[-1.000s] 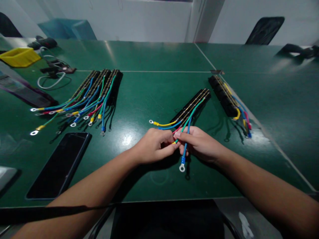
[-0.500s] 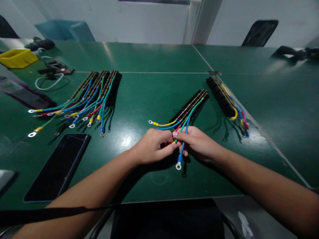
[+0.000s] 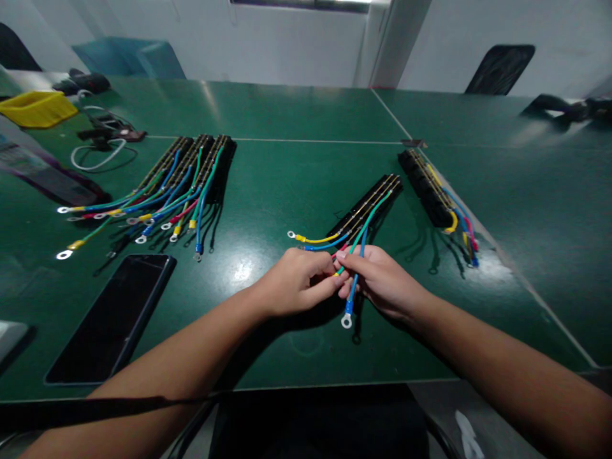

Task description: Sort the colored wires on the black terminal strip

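Observation:
A black terminal strip [image 3: 366, 207] lies slanted on the table in the middle, with yellow, blue, red and green wires running toward me. My left hand [image 3: 306, 280] is closed in a pinch at the end of the green wire [image 3: 371, 217], its yellow sleeve partly hidden by the fingers. My right hand [image 3: 377, 277] pinches the same green wire just beside it, thumb on top. A blue wire [image 3: 354, 290] with a ring lug hangs past my right fingers. The yellow wire [image 3: 315, 240] points left, above my left hand.
Three wired strips [image 3: 191, 166] lie side by side at the left, and another strip [image 3: 425, 188] at the right. A phone [image 3: 112, 319] rests near the front left. Farther back are a yellow bin [image 3: 38, 109] and a white cable [image 3: 98, 167].
The view has shifted slightly. Both hands keep their pinch on the green wire, and the blue wire's hanging end sits a little farther right and lower.

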A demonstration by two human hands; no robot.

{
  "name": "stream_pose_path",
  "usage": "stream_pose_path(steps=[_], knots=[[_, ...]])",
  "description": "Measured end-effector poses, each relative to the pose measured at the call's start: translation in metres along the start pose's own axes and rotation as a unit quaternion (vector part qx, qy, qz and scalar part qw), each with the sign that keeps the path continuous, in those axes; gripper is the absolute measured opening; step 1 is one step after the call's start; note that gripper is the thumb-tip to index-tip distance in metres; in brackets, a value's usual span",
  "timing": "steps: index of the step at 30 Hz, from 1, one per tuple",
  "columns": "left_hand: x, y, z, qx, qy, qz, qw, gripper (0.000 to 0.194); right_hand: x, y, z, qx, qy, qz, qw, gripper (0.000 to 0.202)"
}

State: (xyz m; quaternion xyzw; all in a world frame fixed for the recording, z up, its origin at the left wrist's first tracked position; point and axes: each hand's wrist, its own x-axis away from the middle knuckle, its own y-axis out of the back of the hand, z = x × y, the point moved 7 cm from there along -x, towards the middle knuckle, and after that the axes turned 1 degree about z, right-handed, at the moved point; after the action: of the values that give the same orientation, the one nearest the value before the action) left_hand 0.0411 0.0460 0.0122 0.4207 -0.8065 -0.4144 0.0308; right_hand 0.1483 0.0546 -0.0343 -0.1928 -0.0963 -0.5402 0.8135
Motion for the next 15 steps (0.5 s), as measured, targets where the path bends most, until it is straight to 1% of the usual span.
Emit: stream_pose_path(steps=[3,6,9,13,15], knots=[[-0.0002,0.0010,-0.0028,-0.017,-0.013,0.008,1.000,0.025,0.0026,0.0029,0.0013,-0.008,0.001,-0.015,1.000,0.020],[-0.0008,0.0015,-0.0031,-0.025,-0.018,0.011,0.999,0.024,0.0035,0.0028,0.0023,-0.006,-0.001,0.001,1.000,0.023],[-0.0013,0.0011,0.0003,-0.006,-0.007,0.011,1.000,0.026,0.0030,0.0023,0.0027,0.006,-0.005,0.020,1.000,0.027],[-0.0014,-0.0035,0.0037,0.033,0.004,0.044,0.998,0.026,0.0021,0.0023,0.0027,0.031,-0.005,0.033,0.999,0.029],[-0.0017,-0.0031,0.0037,0.032,0.004,0.047,0.998,0.027,0.0019,0.0028,0.0030,0.034,-0.002,0.031,0.999,0.029]])
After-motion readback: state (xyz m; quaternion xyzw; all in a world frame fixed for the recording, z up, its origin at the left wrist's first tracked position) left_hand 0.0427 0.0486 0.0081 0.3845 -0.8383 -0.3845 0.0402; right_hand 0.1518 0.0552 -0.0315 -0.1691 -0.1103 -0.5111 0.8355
